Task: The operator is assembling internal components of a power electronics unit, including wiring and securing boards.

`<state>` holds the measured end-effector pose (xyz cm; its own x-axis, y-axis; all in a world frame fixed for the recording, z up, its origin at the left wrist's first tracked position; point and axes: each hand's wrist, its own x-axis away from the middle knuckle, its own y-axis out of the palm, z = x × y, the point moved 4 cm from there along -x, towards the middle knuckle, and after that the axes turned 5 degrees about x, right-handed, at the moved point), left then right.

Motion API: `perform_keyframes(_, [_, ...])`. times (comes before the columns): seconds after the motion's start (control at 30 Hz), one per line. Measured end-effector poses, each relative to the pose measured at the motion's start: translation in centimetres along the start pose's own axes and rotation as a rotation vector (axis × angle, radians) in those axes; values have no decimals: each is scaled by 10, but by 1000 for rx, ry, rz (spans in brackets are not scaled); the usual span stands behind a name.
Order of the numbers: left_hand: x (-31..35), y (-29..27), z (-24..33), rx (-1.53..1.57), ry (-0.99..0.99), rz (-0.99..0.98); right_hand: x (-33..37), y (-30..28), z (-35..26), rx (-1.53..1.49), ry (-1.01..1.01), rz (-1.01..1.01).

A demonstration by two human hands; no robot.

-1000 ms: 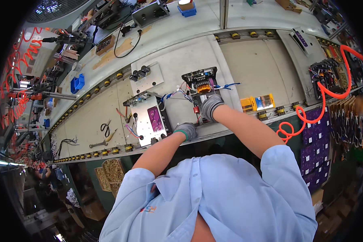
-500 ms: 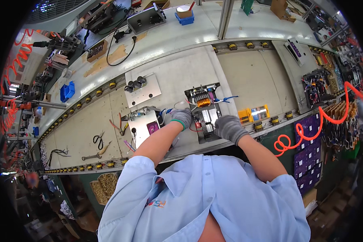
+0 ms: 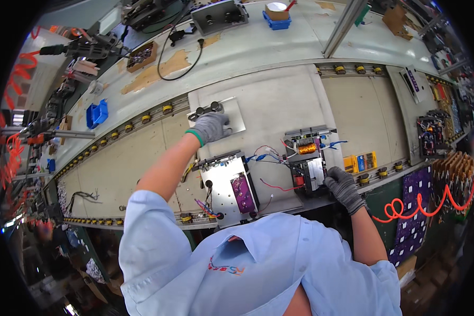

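Hands were well apart, both in grey gloves. Left hand point(image 3: 210, 128), green-cuffed, lay over the near left part of a flat metal plate point(image 3: 237, 117), just beside a cluster of dark cylinders point(image 3: 208, 109); a finger and the thumb stood spread, but whether it had a grip on plate or cylinders could not be told. Right hand point(image 3: 344, 188) was at the right side of a black-framed unit point(image 3: 316, 176), fingers bent at its edge; contact looked likely, a firm hold could not be confirmed.

Position of the unit: near edge of a pale board point(image 3: 279, 97), toward its right corner. It carried a copper coil point(image 3: 306, 149) in its far half. A loose red wire point(image 3: 279, 186) ran out from its left side. Blue and white wires point(image 3: 262, 157) spanned the gap to a silver box point(image 3: 220, 181) with a purple panel point(image 3: 243, 194), which sat left of the unit, near the front edge. The metal plate lay beyond the silver box, at the board's far left.

Surroundings: yellow case point(image 3: 364, 162) to the right of the unit; orange coiled hose point(image 3: 420, 212) farther right; blue bin point(image 3: 97, 114) on the far left bench; black cable point(image 3: 181, 78) curled on the bench behind the board.
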<state>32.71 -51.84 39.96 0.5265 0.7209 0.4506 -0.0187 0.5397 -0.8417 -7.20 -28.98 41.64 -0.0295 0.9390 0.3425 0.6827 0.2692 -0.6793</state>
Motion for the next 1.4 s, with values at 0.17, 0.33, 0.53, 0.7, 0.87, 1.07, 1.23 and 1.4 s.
perform_keyframes(0.17, [-24,108,-83,-68,116,46,2,13,29,-495,219,155])
perform_keyframes(0.33, [-28,96,-61,-124,167,146,9,16,29,-437,225,289])
perform_keyframes(0.53, [-28,5,-60,-331,-122,323,-3,10,23,-136,70,313])
perform_keyframes(0.7, [-15,-49,-34,-76,-274,358,-3,13,29,-214,21,268])
perform_keyframes(0.87, [83,-126,120,176,-161,618,6,6,26,-174,-44,315])
perform_keyframes(1.07, [101,-110,203,1332,-105,706,9,-6,59,-890,-70,12])
perform_keyframes(1.23, [53,-3,271,1748,-264,561,27,2,68,-1020,-121,-73])
perform_keyframes(1.4, [4,60,276,1866,-309,429,36,5,69,-1181,-116,-80])
